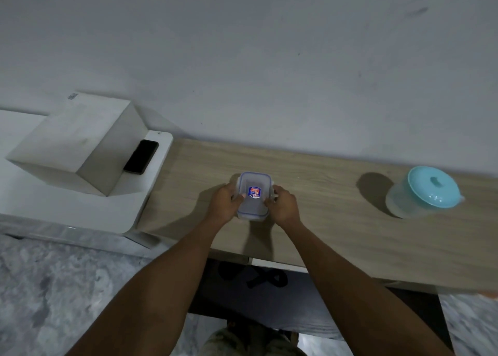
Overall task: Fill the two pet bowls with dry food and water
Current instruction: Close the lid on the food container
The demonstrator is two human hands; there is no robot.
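A small clear plastic container (253, 186) with a blue-edged clip lid and a red and blue sticker stands on the wooden table (336, 221). My left hand (225, 203) grips its left side and my right hand (283, 204) grips its right side, thumbs resting on the lid. Its contents are hidden by the frosted lid. A clear jug with a turquoise lid (424, 192) stands at the table's right end, apart from both hands. No pet bowls are in view.
A white box (72, 145) and a black phone (141, 156) rest on a white surface (140, 207) to the left of the table. A wall runs right behind the table. Grey marbled floor lies below, with a dark gap under the table.
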